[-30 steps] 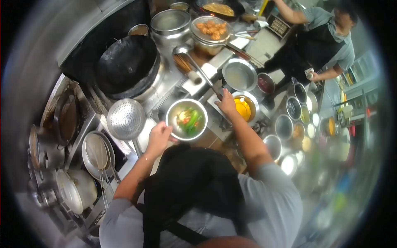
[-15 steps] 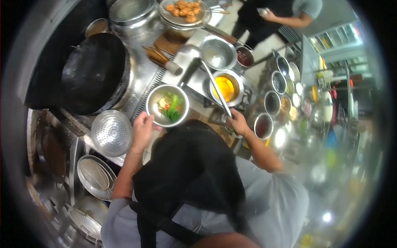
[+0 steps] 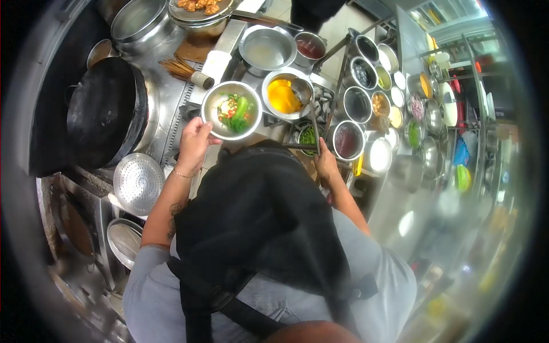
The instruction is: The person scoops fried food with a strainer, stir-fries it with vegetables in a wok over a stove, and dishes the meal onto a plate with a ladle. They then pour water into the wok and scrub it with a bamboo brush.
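My left hand (image 3: 197,143) grips the near left rim of a metal bowl (image 3: 254,103), thumb on top. Inside the bowl lie green vegetables (image 3: 237,116) with chopped red and pale bits. My right hand (image 3: 326,163) is closed round the handle of a ladle (image 3: 315,128). The ladle's head dips into a metal pot (image 3: 287,72) of yellow-orange liquid (image 3: 283,97), just right of the bowl. Below that pot, a container of chopped greens (image 3: 307,136) sits partly behind the ladle handle and a dark bar.
A black wok (image 3: 103,114) stands at left, with a perforated strainer (image 3: 138,184) below it. A bamboo brush (image 3: 189,71) lies behind the bowl. Beyond the pot are a basin of liquid (image 3: 267,48) and a red sauce pot (image 3: 309,48). Seasoning containers (image 3: 357,104) line the right. A person's dark clothing (image 3: 314,11) shows at top.
My right hand has brought the ladle's head from above left of the pot down into the yellow liquid. The bowl stays in my left hand. The view has shifted, and the other person is mostly out of it.
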The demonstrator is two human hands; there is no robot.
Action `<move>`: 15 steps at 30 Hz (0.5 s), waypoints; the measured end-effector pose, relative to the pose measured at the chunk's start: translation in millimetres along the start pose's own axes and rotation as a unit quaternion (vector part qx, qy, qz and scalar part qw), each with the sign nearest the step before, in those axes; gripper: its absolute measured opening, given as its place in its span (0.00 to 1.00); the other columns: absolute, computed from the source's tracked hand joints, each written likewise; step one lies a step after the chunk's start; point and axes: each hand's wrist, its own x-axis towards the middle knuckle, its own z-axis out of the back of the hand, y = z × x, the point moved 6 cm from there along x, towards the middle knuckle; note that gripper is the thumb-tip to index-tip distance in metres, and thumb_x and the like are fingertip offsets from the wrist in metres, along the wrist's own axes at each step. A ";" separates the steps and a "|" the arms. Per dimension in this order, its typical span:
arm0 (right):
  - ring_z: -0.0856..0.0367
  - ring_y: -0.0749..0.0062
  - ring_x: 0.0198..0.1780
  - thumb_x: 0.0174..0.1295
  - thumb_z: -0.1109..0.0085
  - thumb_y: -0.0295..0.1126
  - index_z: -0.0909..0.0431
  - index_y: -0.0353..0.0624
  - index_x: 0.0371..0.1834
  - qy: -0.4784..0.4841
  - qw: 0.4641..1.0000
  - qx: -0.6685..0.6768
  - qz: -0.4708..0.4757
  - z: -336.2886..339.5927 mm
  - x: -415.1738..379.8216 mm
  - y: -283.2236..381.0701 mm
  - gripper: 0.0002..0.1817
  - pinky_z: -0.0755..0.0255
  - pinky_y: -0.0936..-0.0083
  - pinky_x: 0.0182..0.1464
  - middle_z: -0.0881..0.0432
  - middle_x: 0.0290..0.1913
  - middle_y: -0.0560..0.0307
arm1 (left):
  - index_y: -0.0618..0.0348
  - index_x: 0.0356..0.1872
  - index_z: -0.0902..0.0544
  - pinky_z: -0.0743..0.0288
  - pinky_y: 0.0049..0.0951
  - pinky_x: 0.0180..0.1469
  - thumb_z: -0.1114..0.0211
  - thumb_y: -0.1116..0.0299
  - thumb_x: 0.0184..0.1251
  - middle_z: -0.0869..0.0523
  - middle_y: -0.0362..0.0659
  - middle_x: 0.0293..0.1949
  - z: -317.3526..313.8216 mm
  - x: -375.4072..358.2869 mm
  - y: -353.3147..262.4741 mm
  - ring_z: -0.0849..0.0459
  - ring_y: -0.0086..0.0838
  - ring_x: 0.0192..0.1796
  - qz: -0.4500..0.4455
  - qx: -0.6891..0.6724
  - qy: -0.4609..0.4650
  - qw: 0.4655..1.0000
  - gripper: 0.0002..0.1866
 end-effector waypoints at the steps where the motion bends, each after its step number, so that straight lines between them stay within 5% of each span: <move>1: 0.15 0.37 0.51 0.65 0.42 0.28 0.47 0.44 0.84 -0.014 1.000 0.009 0.026 -4.3 3.3 -5.9 0.42 0.23 0.54 0.56 0.16 0.53 0.27 | 0.60 0.38 0.23 0.12 0.24 0.38 0.43 0.70 0.80 0.14 0.44 0.40 -2.8 0.4 -0.2 0.13 0.23 0.36 0.001 0.006 0.000 1.000 0.07; 3: 0.13 0.42 0.50 0.64 0.41 0.28 0.47 0.44 0.84 -0.027 0.998 0.018 0.053 -5.0 3.5 -5.4 0.43 0.22 0.57 0.56 0.16 0.54 0.29 | 0.61 0.39 0.23 0.12 0.24 0.38 0.43 0.70 0.80 0.14 0.43 0.40 -5.9 -2.4 -0.1 0.13 0.23 0.37 0.003 0.007 -0.006 1.000 0.07; 5: 0.14 0.58 0.37 0.68 0.42 0.27 0.48 0.45 0.85 -0.005 0.988 0.153 -0.005 2.0 -2.6 -4.4 0.41 0.19 0.64 0.42 0.14 0.45 0.42 | 0.61 0.39 0.23 0.13 0.24 0.38 0.43 0.70 0.80 0.14 0.43 0.40 -5.4 -4.5 2.5 0.13 0.23 0.37 0.006 0.003 -0.015 1.000 0.07; 6: 0.14 0.58 0.37 0.68 0.42 0.27 0.48 0.45 0.85 -0.003 0.988 0.152 -0.003 8.2 -4.3 -2.7 0.41 0.19 0.64 0.42 0.14 0.45 0.42 | 0.61 0.39 0.23 0.13 0.25 0.39 0.42 0.70 0.80 0.14 0.43 0.39 0.3 -6.1 7.6 0.14 0.23 0.37 0.005 0.001 -0.026 1.000 0.07; 8: 0.29 0.77 0.23 0.73 0.47 0.24 0.49 0.50 0.86 0.082 0.863 0.490 -0.089 9.8 -6.0 -1.3 0.39 0.31 0.75 0.23 0.24 0.31 0.58 | 0.61 0.40 0.22 0.13 0.25 0.39 0.42 0.70 0.80 0.14 0.44 0.39 7.1 -9.5 17.5 0.14 0.23 0.36 -0.001 -0.004 -0.042 0.999 0.07; 9: 0.35 0.82 0.22 0.75 0.48 0.23 0.51 0.52 0.86 0.095 0.827 0.546 -0.098 18.2 -7.0 6.5 0.38 0.38 0.81 0.20 0.32 0.28 0.65 | 0.60 0.39 0.22 0.13 0.26 0.39 0.41 0.69 0.80 0.14 0.43 0.39 12.6 -12.6 21.7 0.14 0.23 0.36 0.006 -0.022 -0.052 0.998 0.07; 15: 0.37 0.82 0.15 0.73 0.49 0.21 0.49 0.50 0.85 0.221 0.882 0.417 0.000 76.1 -35.3 132.3 0.39 0.39 0.81 0.16 0.31 0.24 0.65 | 0.65 0.43 0.17 0.16 0.24 0.38 0.39 0.66 0.80 0.13 0.41 0.37 88.7 -42.4 -18.8 0.16 0.21 0.33 -0.077 -0.115 -0.188 0.972 0.11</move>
